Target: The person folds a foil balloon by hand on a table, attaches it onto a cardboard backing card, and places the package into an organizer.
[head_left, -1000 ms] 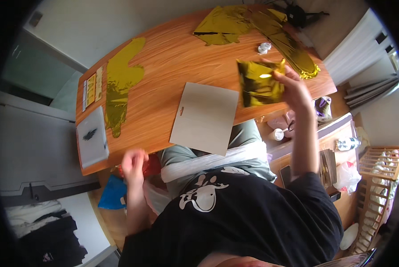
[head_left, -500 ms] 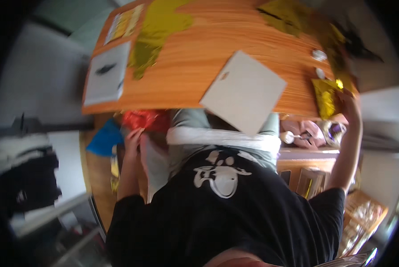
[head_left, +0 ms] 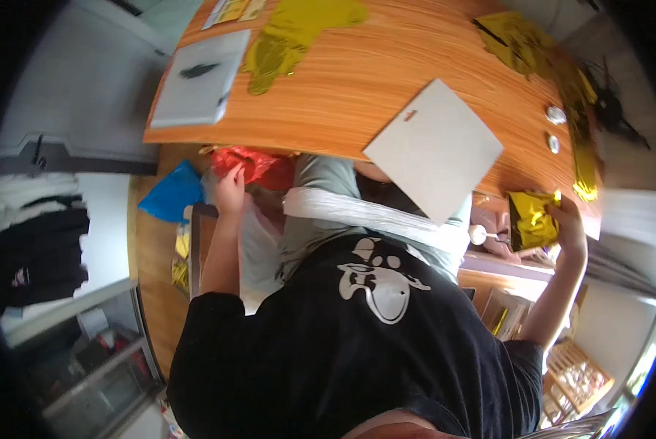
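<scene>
My right hand (head_left: 568, 219) is closed on a crinkled piece of gold foil (head_left: 534, 218), just off the table's near right corner. Over on the left, my left hand (head_left: 230, 189) is below the table edge, its fingers drawn together at the rim of a red plastic bag (head_left: 258, 165). What lies between those fingertips is partly hidden. A pale grey square board (head_left: 439, 150) with a small slot lies turned cornerwise, its near corner jutting over the table edge above my lap. Larger gold foil sheets (head_left: 299, 36) (head_left: 518, 44) lie on the far left and far right of the table.
A flat white case (head_left: 200, 84) with a dark object on it is at the table's left. Two small white items (head_left: 555, 115) sit near the right edge. A blue bag (head_left: 173, 194) is on the left floor; an open drawer (head_left: 515, 267) holds pink things at right.
The view has shifted, so the table sits higher. My right hand has drawn the gold foil piece nearer, off the tabletop. The left hand stays by the red bag.
</scene>
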`<state>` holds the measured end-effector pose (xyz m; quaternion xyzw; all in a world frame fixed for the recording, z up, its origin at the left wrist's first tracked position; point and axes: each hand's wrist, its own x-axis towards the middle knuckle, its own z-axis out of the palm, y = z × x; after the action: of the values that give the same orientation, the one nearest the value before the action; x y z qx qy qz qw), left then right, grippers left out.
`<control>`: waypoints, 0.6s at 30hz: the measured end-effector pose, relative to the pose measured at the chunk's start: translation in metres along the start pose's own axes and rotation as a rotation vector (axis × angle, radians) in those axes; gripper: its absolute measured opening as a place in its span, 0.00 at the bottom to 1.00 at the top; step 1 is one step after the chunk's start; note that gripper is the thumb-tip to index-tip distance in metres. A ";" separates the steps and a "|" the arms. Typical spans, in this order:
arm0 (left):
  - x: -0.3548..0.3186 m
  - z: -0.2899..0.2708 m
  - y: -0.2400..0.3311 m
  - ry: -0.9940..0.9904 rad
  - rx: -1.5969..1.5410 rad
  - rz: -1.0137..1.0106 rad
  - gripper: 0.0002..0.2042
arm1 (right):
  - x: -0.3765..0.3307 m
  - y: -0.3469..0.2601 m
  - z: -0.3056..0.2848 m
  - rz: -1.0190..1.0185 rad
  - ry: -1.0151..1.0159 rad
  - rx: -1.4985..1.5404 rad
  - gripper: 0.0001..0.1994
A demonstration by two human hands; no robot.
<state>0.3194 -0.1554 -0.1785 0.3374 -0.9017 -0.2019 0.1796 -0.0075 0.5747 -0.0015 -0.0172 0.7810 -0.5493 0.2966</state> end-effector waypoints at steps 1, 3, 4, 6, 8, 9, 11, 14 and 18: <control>0.000 0.004 0.001 -0.021 0.071 0.016 0.13 | 0.007 0.011 -0.005 0.002 0.029 -0.003 0.19; 0.000 0.013 0.007 -0.050 0.115 0.053 0.13 | 0.023 0.044 -0.026 -0.064 0.050 0.233 0.16; 0.001 0.017 0.014 0.016 0.167 0.158 0.13 | 0.027 0.056 -0.040 -0.101 0.062 0.348 0.15; -0.001 0.015 0.026 0.087 0.218 0.266 0.13 | 0.036 0.048 -0.028 -0.192 0.116 0.411 0.13; 0.001 0.014 0.044 0.097 0.136 0.325 0.11 | 0.049 0.045 -0.012 -0.396 0.065 0.189 0.16; -0.005 0.004 0.059 0.095 0.027 0.349 0.06 | 0.054 0.016 0.030 -0.325 -0.003 0.194 0.18; -0.016 -0.012 0.076 0.042 -0.019 0.555 0.04 | 0.026 -0.087 0.129 -0.075 -0.388 0.602 0.16; -0.025 -0.030 0.135 0.020 -0.168 0.977 0.06 | 0.028 -0.109 0.166 0.048 -0.436 0.664 0.11; -0.029 -0.051 0.210 0.131 -0.360 1.150 0.11 | 0.038 -0.104 0.165 0.033 -0.473 0.844 0.13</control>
<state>0.2510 -0.0034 -0.0384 -0.2279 -0.8783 -0.2005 0.3694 0.0097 0.3801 0.0352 -0.0074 0.4011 -0.7946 0.4558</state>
